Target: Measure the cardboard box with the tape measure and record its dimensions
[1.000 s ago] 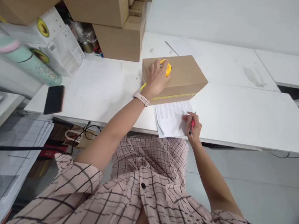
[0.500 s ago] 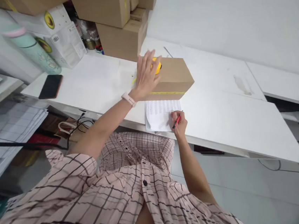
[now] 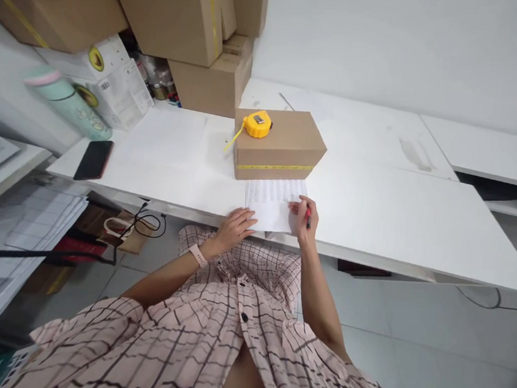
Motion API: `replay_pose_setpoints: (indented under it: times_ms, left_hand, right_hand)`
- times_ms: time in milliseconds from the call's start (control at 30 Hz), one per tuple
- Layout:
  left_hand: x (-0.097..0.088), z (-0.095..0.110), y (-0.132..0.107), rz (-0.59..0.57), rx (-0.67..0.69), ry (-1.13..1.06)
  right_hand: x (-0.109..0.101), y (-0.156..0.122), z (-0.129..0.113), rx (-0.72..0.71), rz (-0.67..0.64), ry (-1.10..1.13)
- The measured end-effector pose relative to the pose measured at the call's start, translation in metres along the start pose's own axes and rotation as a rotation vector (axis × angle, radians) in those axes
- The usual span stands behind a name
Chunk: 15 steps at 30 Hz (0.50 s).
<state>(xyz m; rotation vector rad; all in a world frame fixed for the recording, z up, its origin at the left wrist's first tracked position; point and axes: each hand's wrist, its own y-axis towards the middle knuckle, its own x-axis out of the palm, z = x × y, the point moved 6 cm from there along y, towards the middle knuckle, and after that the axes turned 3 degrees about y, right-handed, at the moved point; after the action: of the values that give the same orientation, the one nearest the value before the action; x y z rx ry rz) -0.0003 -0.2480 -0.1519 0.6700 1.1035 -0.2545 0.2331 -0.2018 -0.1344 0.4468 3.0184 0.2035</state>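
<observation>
A printed sheet of paper (image 3: 272, 202) lies at the near edge of the white table (image 3: 377, 193). My left hand (image 3: 235, 226) rests on the sheet's left corner, fingers stretched flat. My right hand (image 3: 302, 216) grips a red pen (image 3: 307, 216) with its tip on the sheet's right side. Just behind the sheet stands a small cardboard box (image 3: 278, 144) with yellow tape along its side. A yellow tape measure (image 3: 257, 124) sits on top of the box, its tape end hanging off the left edge.
Larger cardboard boxes (image 3: 175, 9) are stacked at the back left, beside white cartons (image 3: 114, 79) and a mint-green bottle (image 3: 68, 102). A black phone (image 3: 93, 159) lies on the table's left end. Cables and a paper bag (image 3: 129, 233) sit on the floor under the table.
My left hand has let go of the tape measure on the box and come down onto the sheet's left corner. My right hand stays on the sheet with the pen.
</observation>
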Motion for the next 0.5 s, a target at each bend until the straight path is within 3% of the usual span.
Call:
replay_pose_setpoints:
  times_ms: [133, 267, 500]
  left_hand:
    - [0.0, -0.004, 0.014, -0.007, -0.05, 0.005]
    - [0.002, -0.002, 0.02, -0.036, -0.065, 0.011]
    - [-0.002, 0.001, 0.027, 0.019, -0.1, 0.012]
  right_hand:
    - [0.029, -0.004, -0.019, 0.017, -0.096, 0.011]
    - [0.06, 0.011, -0.015, 0.041, -0.168, 0.004]
    - [0.059, 0.042, 0.013, 0.065, -0.101, 0.044]
